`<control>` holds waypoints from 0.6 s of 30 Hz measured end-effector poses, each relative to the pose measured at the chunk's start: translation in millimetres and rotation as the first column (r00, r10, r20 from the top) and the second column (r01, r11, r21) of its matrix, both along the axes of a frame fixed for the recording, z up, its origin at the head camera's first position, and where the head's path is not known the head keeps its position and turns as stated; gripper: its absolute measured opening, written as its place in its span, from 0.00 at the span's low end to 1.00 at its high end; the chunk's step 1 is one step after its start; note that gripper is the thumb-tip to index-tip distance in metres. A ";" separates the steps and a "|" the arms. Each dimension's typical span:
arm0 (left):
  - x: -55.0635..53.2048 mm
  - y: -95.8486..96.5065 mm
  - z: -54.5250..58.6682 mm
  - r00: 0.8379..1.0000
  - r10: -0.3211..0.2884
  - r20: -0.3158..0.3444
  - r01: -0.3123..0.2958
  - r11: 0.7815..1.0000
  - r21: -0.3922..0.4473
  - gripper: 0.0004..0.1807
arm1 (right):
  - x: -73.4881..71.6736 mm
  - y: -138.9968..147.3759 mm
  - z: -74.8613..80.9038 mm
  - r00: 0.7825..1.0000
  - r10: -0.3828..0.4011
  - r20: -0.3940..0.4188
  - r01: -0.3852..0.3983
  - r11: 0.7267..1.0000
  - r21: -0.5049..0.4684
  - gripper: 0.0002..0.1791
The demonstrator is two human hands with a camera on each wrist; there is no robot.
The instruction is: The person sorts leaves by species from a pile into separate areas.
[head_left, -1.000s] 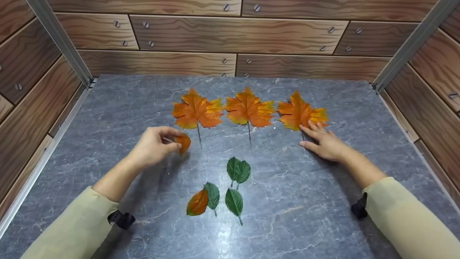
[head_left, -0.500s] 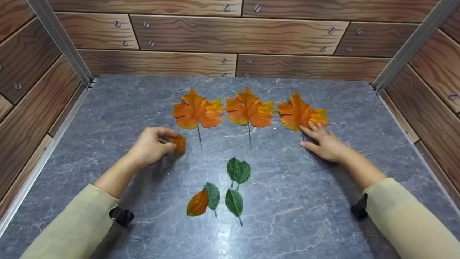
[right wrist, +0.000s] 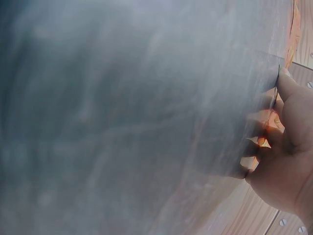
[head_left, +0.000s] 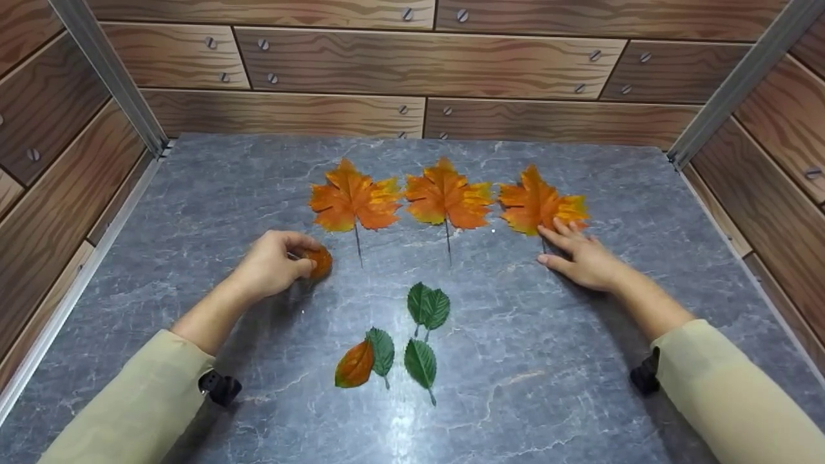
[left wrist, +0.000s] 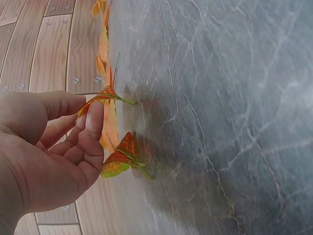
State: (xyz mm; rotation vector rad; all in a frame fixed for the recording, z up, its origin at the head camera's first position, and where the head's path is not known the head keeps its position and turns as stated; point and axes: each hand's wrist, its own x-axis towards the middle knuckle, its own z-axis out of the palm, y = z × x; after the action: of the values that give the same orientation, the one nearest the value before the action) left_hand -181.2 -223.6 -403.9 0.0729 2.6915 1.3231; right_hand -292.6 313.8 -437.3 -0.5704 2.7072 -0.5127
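My left hand [head_left: 271, 264] pinches a small orange leaf [left wrist: 104, 94] between thumb and fingers, just left of the leftmost maple leaf's stem. In the left wrist view a second small leaf [left wrist: 124, 159], orange with a green edge, stands on the table beside my fingers; the hand mostly hides this pair in the head view. Spread fingers of my right hand [head_left: 583, 258] rest on the lower edge of the right maple leaf [head_left: 538, 198], with the thumb by its stem. Two more orange maple leaves, a middle one [head_left: 446, 194] and a left one [head_left: 353, 196], lie in the same row.
Several green leaves lie nearer me: a pair [head_left: 428, 306], a single one [head_left: 420, 363] and one [head_left: 381, 351] beside an orange-green leaf [head_left: 354, 365]. Grey marbled tabletop [head_left: 528, 412] spreads beneath everything. Wood-patterned walls [head_left: 425, 61] enclose the back and sides.
My left hand has lowered the small orange leaf toward the table and drawn it slightly left. The right hand and the other leaves have stayed in place.
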 end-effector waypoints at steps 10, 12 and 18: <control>-0.5 -0.4 2.2 1.000 -0.022 -0.014 0.023 1.000 0.015 0.18 | -0.2 0.6 -1.2 1.000 0.008 -0.024 -0.008 1.000 0.001 0.43; -0.5 -0.1 2.1 1.000 -0.024 -0.021 0.024 1.000 0.009 0.18 | -0.3 0.6 -1.1 1.000 0.008 -0.022 -0.008 1.000 0.001 0.43; -0.3 2.0 0.1 0.999 -0.025 -0.038 0.025 1.000 -0.019 0.16 | -0.6 0.2 -1.0 1.000 0.007 -0.018 -0.007 1.000 -0.002 0.43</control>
State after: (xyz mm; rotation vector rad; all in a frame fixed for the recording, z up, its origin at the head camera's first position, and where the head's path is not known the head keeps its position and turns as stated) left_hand -181.5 -221.6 -403.8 0.1304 2.7242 1.3029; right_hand -293.2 314.0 -438.3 -0.5875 2.7210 -0.5105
